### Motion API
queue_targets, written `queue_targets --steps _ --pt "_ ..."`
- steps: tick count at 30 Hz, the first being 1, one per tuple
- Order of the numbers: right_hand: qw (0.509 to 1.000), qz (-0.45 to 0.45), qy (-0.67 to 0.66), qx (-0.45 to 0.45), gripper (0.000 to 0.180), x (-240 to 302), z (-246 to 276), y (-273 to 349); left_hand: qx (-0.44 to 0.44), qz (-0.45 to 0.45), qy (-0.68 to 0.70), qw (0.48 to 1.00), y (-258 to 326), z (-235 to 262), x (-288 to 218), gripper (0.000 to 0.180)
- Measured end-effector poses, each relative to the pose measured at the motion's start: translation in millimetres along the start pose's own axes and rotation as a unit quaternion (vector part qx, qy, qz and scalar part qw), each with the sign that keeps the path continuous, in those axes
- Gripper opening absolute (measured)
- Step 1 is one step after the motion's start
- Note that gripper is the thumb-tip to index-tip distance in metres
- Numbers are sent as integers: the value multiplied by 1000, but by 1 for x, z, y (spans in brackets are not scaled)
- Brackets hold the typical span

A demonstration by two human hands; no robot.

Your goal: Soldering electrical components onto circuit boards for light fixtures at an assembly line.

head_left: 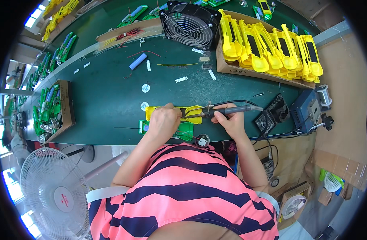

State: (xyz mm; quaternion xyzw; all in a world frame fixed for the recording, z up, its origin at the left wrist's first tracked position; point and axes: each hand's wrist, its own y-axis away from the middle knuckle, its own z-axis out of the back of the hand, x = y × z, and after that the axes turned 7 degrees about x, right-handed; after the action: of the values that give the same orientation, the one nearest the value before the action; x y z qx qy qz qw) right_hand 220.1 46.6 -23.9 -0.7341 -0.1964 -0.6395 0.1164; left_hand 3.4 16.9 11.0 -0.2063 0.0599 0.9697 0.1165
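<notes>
My right hand (231, 123) grips a soldering iron (241, 109) by its dark handle, the metal shaft pointing left over a yellow plastic casing (196, 120). Across the middle of that casing lies my left hand (164, 122), fingers bent and pressed together. Its fingertips are hidden, so what they pinch does not show. A green casing half (186, 130) with thin wires sits just nearer to me, partly under my left wrist. Beside it, at the table edge, is a round lamp head (202, 140) with a silvery rim.
Yellow casings (269, 50) fill a cardboard box at the back right, next to a black fan (190, 26). A blue soldering station (307, 108), iron stand (273, 116) and solder spool (323, 96) stand right. Green lamp bodies (49, 106) fill a box left. A blue battery cell (138, 61) lies behind.
</notes>
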Motion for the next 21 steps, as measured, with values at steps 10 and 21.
queue_targets --steps 10,21 --pt "985 135 83 -69 18 17 -22 30 4 3 -2 1000 0 1 0 7" --pt "928 127 339 86 70 7 -59 26 8 -12 11 1000 3 5 -1 7"
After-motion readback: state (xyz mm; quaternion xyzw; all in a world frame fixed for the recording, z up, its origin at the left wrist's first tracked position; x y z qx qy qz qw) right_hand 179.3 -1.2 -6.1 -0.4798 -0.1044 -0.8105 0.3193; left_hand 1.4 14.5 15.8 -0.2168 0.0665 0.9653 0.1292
